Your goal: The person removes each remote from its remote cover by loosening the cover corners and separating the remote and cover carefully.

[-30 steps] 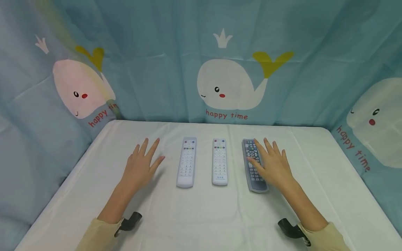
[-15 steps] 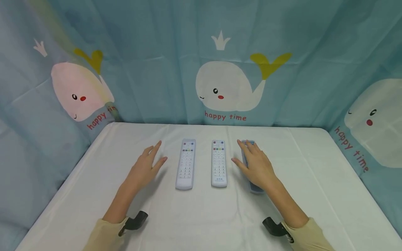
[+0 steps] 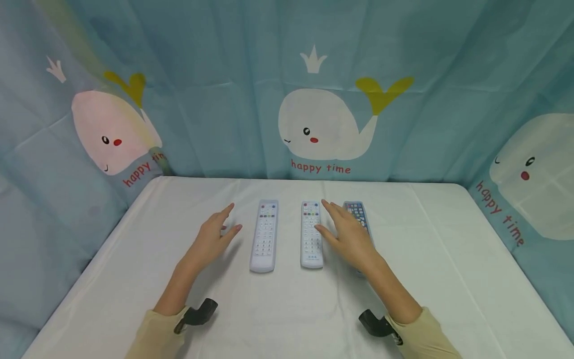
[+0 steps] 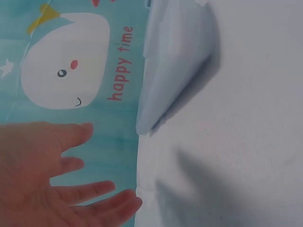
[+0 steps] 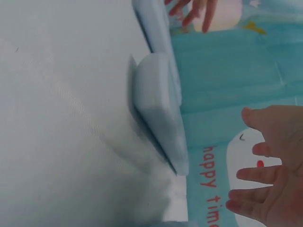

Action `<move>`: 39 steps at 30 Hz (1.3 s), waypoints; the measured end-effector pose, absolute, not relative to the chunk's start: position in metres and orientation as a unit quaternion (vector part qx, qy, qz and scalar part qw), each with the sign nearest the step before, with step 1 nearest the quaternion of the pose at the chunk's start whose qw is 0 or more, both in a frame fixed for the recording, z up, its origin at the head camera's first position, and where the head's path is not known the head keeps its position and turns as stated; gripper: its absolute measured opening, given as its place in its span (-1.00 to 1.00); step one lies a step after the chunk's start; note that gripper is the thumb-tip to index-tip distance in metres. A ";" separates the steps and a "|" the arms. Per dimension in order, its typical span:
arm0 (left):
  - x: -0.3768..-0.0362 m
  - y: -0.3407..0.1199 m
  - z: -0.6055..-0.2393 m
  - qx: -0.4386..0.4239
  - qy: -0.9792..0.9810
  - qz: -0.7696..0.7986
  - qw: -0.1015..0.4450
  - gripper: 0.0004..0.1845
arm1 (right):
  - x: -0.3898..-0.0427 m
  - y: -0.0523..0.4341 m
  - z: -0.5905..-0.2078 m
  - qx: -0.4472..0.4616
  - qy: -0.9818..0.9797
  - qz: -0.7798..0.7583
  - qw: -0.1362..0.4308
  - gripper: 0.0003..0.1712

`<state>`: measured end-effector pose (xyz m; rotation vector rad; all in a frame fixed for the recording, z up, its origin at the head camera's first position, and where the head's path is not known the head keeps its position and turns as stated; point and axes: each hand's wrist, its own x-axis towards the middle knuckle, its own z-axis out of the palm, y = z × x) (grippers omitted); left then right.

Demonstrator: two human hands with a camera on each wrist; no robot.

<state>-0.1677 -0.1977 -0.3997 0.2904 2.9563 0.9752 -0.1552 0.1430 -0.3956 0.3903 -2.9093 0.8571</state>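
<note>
Right now, your left hand (image 3: 210, 241) hovers just to the left of a long white plastic remote control with rounded ends (image 3: 264, 237), and its grip is loosely spread, thumb and fingers apart, with nothing held. The left wrist view shows a gap between your fingers and that remote, and the hand's shadow falls on the white cloth-covered surface (image 3: 287, 314). Your right hand (image 3: 351, 240) has its grip spread too, holding nothing, with the thumb well away from the fingers. In the head view its thumb tip overlaps the right edge of a second, slimmer white remote control (image 3: 310, 237), the middle one of the row, while the right wrist view shows your fingers clear of the remotes. Behind that hand lies a dark grey remote control with pale buttons (image 3: 356, 212), mostly hidden from you except for its upper end. All three remotes lie flat in a row, well apart from one another, their long sides running away from you. You wear beige sleeves (image 3: 428, 336) with a black device (image 3: 375, 324) at each wrist, and a blue-green fabric curtain (image 3: 224, 124) printed with white whales hangs around the surface.
</note>
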 end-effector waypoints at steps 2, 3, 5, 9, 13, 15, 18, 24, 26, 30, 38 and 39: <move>-0.170 -0.196 -0.401 0.092 0.944 0.317 0.008 -0.28 | -0.156 0.139 -0.395 0.132 -0.947 0.291 0.042 -0.20; -0.171 -0.196 -0.401 0.091 0.944 0.318 0.008 -0.28 | -0.156 0.136 -0.395 0.133 -0.945 0.296 0.043 -0.20; -0.173 -0.195 -0.401 0.090 0.942 0.322 0.010 -0.29 | -0.157 0.131 -0.394 0.136 -0.943 0.302 0.044 -0.21; -0.177 -0.192 -0.401 0.080 0.939 0.334 0.019 -0.30 | -0.158 0.121 -0.394 0.138 -0.939 0.313 0.041 -0.22; -0.180 -0.188 -0.402 0.068 0.937 0.342 0.030 -0.31 | -0.159 0.111 -0.395 0.144 -0.932 0.330 0.034 -0.23; -0.181 -0.185 -0.402 0.066 0.937 0.341 0.034 -0.32 | -0.160 0.106 -0.395 0.146 -0.927 0.344 0.029 -0.24; -0.181 -0.182 -0.401 0.065 0.938 0.339 0.039 -0.33 | -0.161 0.099 -0.397 0.152 -0.919 0.363 0.025 -0.25; -0.183 -0.179 -0.401 0.060 0.933 0.350 0.051 -0.34 | -0.163 0.087 -0.400 0.167 -0.901 0.400 0.026 -0.27; -0.184 -0.178 -0.402 0.059 0.930 0.359 0.056 -0.34 | -0.164 0.084 -0.402 0.171 -0.894 0.413 0.031 -0.28; -0.184 -0.176 -0.403 0.057 0.922 0.377 0.068 -0.34 | -0.166 0.078 -0.406 0.173 -0.881 0.439 0.030 -0.29; -0.183 -0.177 -0.407 0.052 0.902 0.419 0.088 -0.34 | -0.168 0.066 -0.414 0.170 -0.861 0.479 0.001 -0.32; -0.183 -0.177 -0.407 0.050 0.899 0.425 0.092 -0.34 | -0.168 0.064 -0.415 0.171 -0.860 0.481 -0.002 -0.32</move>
